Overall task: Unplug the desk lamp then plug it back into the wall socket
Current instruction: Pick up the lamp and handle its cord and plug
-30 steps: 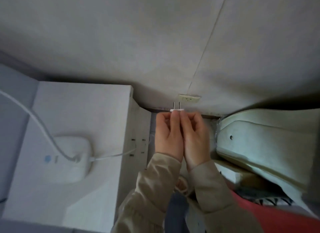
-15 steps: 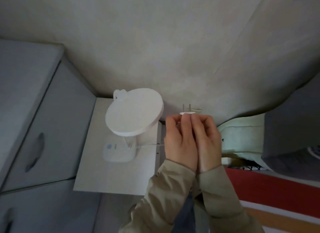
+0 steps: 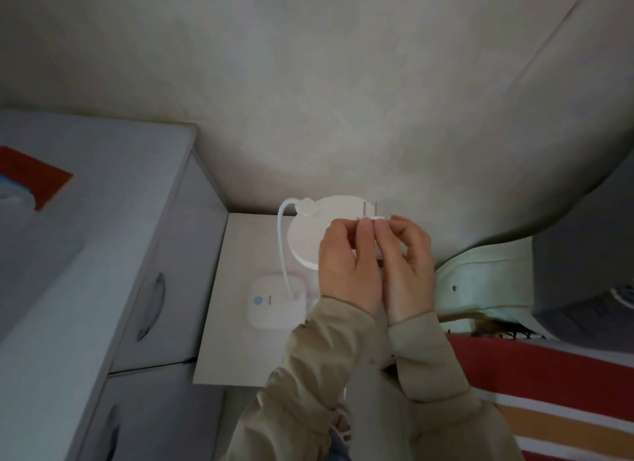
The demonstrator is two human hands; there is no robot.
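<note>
Head view: left hand (image 3: 350, 265) and right hand (image 3: 406, 265), pressed side by side, share a pinch grip on the white plug (image 3: 372, 218), its two prongs pointing up and bare. The plug is raised in front of the desk lamp (image 3: 322, 234), whose base rests on the white tabletop (image 3: 223, 323). No wall socket is visible. Judged from this, unplugging is done; reinsertion remains, and the socket must first be found.
</note>
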